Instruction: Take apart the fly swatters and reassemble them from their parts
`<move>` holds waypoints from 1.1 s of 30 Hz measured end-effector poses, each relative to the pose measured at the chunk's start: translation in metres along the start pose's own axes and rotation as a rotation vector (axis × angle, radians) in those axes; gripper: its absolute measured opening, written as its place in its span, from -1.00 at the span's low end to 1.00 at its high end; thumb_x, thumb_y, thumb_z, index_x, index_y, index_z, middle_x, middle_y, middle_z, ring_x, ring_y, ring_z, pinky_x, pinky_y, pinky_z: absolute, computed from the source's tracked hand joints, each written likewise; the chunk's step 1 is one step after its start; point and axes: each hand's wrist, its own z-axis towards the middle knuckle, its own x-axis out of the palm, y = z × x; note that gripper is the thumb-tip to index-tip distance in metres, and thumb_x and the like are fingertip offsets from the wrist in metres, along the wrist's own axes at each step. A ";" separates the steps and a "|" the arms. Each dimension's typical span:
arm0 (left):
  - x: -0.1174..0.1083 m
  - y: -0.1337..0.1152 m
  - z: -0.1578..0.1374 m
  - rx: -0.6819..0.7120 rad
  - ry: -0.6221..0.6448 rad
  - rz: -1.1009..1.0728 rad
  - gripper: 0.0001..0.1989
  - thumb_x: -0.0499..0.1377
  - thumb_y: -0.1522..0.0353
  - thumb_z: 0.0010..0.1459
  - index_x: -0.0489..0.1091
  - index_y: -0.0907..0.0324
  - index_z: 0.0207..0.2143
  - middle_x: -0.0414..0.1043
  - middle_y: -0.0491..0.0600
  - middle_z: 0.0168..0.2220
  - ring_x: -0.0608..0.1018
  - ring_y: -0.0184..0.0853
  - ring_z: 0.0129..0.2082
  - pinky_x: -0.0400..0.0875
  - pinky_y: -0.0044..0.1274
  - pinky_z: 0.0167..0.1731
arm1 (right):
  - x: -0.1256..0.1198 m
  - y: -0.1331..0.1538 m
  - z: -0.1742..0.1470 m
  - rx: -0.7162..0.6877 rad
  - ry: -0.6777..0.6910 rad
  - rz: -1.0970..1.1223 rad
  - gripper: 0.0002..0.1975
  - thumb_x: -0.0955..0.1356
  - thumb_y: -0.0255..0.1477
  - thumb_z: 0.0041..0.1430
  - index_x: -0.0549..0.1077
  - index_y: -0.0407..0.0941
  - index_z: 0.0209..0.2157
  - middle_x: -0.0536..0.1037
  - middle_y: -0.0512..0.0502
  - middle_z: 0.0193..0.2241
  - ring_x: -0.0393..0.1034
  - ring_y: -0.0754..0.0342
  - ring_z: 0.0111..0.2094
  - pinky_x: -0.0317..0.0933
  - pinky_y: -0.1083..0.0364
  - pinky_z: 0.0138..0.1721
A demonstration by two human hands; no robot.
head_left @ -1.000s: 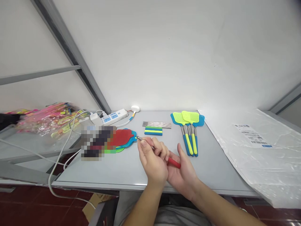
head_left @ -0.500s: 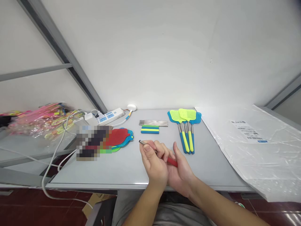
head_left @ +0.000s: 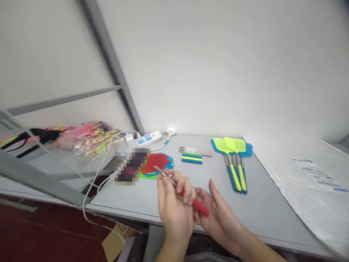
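Note:
My left hand [head_left: 176,207] is closed around a fly swatter handle, a metal tube with a red grip [head_left: 201,207]. Its bare metal end sticks out past my thumb, up and to the left. My right hand [head_left: 222,218] is held open, thumb raised, just right of the grip's lower end; I cannot tell whether its fingers touch it. Beyond my left hand lies a stack of swatter heads, a red one [head_left: 155,163] on top of blue and green ones. Metal tubes [head_left: 195,151] lie in a row behind blue, green and yellow grips [head_left: 191,158].
Several assembled yellow and blue fly swatters [head_left: 235,145] lie to the right. White plastic wrapping [head_left: 289,182] covers the table's right side. At the back left are a power strip [head_left: 148,139] with cables and a pixelated item [head_left: 131,167]. Bagged colourful items [head_left: 84,136] sit farther left.
My view has turned left, so the table things appear farther right. My right hand has opened away from the red grip, and more of the handle shows in my left hand.

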 end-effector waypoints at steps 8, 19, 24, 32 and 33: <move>-0.068 -0.068 0.017 0.123 -0.266 -0.057 -0.82 0.06 0.29 0.32 0.34 0.03 -0.05 0.02 -0.23 -0.53 0.09 -0.59 -0.72 0.06 -0.73 -0.77 | 0.040 0.006 0.061 -0.516 0.065 -1.597 -0.79 0.26 -0.31 0.27 0.40 -0.09 -0.13 0.44 -0.17 -0.14 0.30 -0.07 -0.09 0.17 -0.06 -0.04; -0.109 -0.069 0.038 -0.371 -0.074 -0.109 -0.81 0.05 0.28 0.31 0.29 0.18 -0.09 0.12 -0.21 -0.45 0.11 -0.65 -0.73 -0.04 -0.79 -0.84 | 0.035 -0.019 0.155 -0.729 0.200 -2.411 -0.39 0.22 -0.27 0.30 0.19 -0.39 0.23 0.12 -0.46 0.28 -0.07 -0.29 0.31 -0.04 -0.28 0.20; -0.113 -0.063 0.032 -0.425 0.031 0.048 -0.86 0.04 0.24 0.31 0.26 0.07 -0.14 0.20 -0.24 -0.51 0.10 -0.63 -0.83 0.01 -0.77 -0.91 | 0.036 -0.019 0.143 -0.822 0.238 -2.403 -0.57 0.19 -0.42 0.32 0.32 -0.20 0.17 0.23 -0.36 0.24 0.03 -0.26 0.27 -0.05 -0.35 0.16; -0.115 -0.052 0.022 -0.532 0.290 0.114 -0.77 -0.07 0.22 0.36 0.26 0.08 -0.05 0.32 -0.20 -0.57 0.17 -0.59 -0.89 0.10 -0.76 -0.91 | 0.033 0.008 0.116 -1.068 0.251 -2.303 -0.64 0.22 -0.53 0.28 0.42 -0.05 0.06 0.40 -0.21 0.13 0.20 -0.18 0.16 -0.19 -0.31 0.19; -0.116 -0.050 0.022 -0.549 0.299 0.132 -0.76 -0.07 0.21 0.35 0.26 0.09 -0.05 0.32 -0.20 -0.58 0.16 -0.59 -0.89 0.08 -0.75 -0.92 | 0.032 0.018 0.111 -1.107 0.193 -2.281 -0.66 0.22 -0.54 0.28 0.45 -0.04 0.03 0.42 -0.20 0.11 0.23 -0.17 0.13 -0.14 -0.29 0.18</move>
